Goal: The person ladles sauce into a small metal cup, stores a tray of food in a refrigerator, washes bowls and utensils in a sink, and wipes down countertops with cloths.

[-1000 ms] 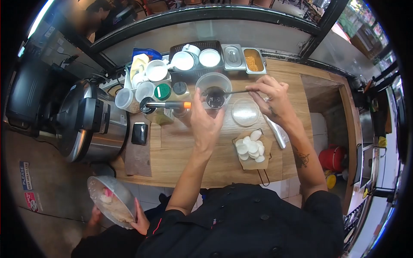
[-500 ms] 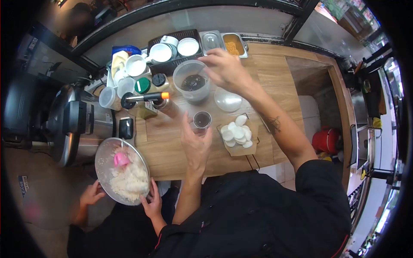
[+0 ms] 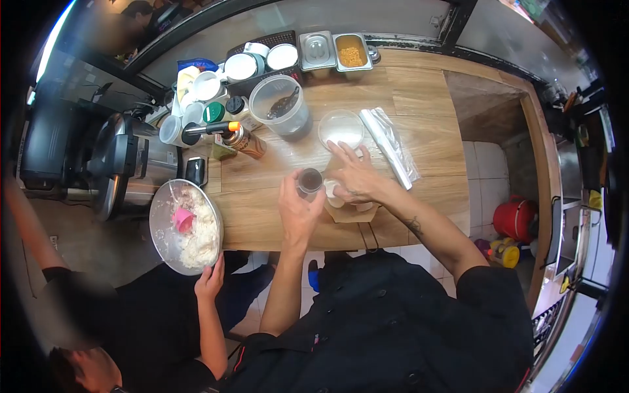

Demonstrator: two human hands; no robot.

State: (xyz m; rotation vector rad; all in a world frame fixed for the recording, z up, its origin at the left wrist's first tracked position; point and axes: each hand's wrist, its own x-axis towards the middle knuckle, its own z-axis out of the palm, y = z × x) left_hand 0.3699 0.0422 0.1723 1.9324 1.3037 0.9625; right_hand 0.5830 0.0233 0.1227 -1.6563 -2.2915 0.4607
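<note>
My left hand [image 3: 298, 209] is wrapped round a small clear cup [image 3: 310, 181] with dark contents, held upright above the wooden table. My right hand [image 3: 357, 175] is spread low over a small brown tray [image 3: 354, 214] of white round pieces [image 3: 335, 202] and hides most of them. Its fingertips reach to the near edge of a round clear lid [image 3: 341, 128]; whether they touch it I cannot tell. Behind the cup stands a clear plastic tub [image 3: 280, 105] with dark contents and a utensil in it.
A roll of plastic wrap [image 3: 386, 147] lies right of the lid. Left are a blowtorch on its can [image 3: 246, 142] and several jars. Metal pans [image 3: 352, 54] and white cups [image 3: 240, 67] line the back. Beside me a person's hand [image 3: 209, 280] holds a bowl [image 3: 219, 229] of white crumbly food.
My right hand has come down from the tub's rim to the tray of white pieces. My left hand still holds the cup. The other person's one hand has left the bowl.
</note>
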